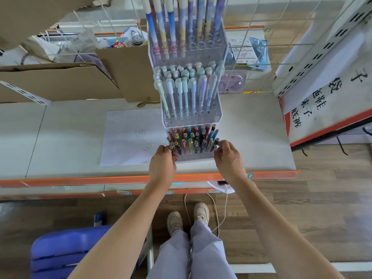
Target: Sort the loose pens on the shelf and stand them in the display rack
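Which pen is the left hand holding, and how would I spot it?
Find the clear acrylic three-tier pen rack on the grey shelf. On its lowest tier of multicoloured pens, the dark silver-tipped pen stands at the front left corner, the only one pinched by the left hand.

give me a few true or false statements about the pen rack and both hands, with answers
1. The display rack has three tiers holding pens. True.
2. The left hand pinches a pen at the lowest tier's left corner. True.
3. The right hand lies flat on the sheet of paper. False: it is at the lowest tier's right corner, fingers curled at a pen there.
4. The top tier is empty. False: tall blue and purple pens stand in it.
5. The paper lies right of the rack. False: left.
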